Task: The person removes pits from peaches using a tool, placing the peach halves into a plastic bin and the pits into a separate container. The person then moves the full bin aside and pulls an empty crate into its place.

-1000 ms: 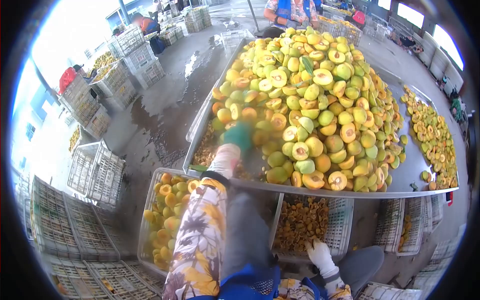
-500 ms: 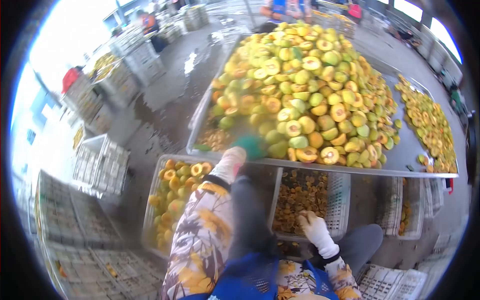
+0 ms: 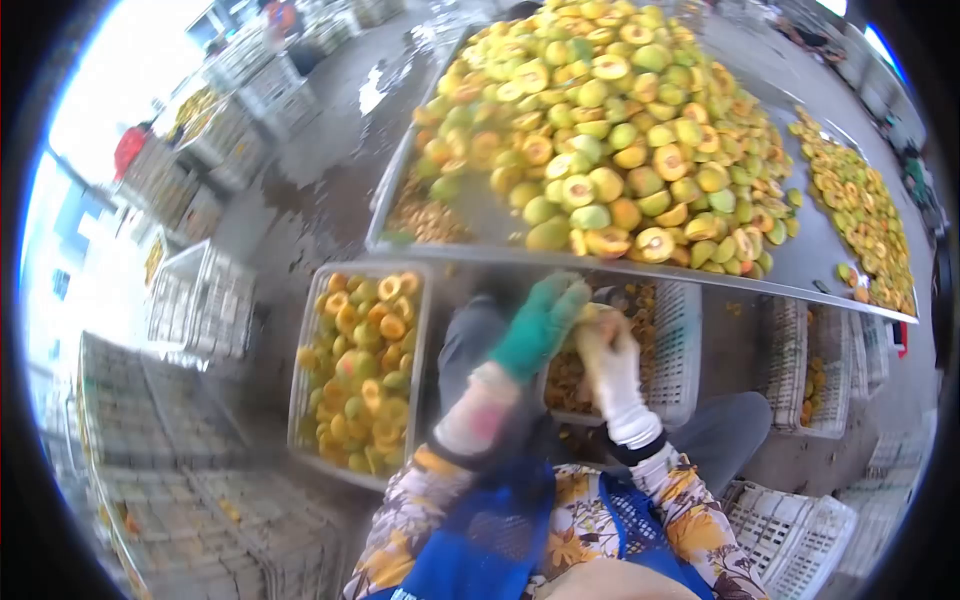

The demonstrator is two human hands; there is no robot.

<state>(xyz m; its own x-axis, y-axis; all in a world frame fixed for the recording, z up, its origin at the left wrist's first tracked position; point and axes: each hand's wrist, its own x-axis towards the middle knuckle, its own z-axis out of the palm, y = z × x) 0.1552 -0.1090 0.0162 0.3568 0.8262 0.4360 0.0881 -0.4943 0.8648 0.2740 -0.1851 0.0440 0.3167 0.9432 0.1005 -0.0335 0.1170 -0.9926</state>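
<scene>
My left hand (image 3: 545, 318), in a green glove, is held before my lap with its fingers closed round a yellowish peach (image 3: 592, 312), mostly hidden. Touching it is my right hand (image 3: 610, 355) in a white glove, fingers bent and pinched at the fruit; whatever else they grip is hidden. Both are over a white crate of brown-orange scraps (image 3: 678, 350). Beyond them, a metal table (image 3: 480, 238) carries a big heap of yellow-green peaches (image 3: 640, 150), many cut in half. On the left stands a crate of peaches (image 3: 360, 370).
Small brown pits (image 3: 430, 218) lie in the table's near left corner. A second pile of cut fruit (image 3: 860, 215) is at its right end. White crates (image 3: 200, 310) stand to the left, and others (image 3: 785, 530) at lower right. A person in red (image 3: 130, 150) is far left.
My left hand has come back from the heap to meet my right hand, bringing a peach. The right hand has risen from the scrap crate. The view has tilted down.
</scene>
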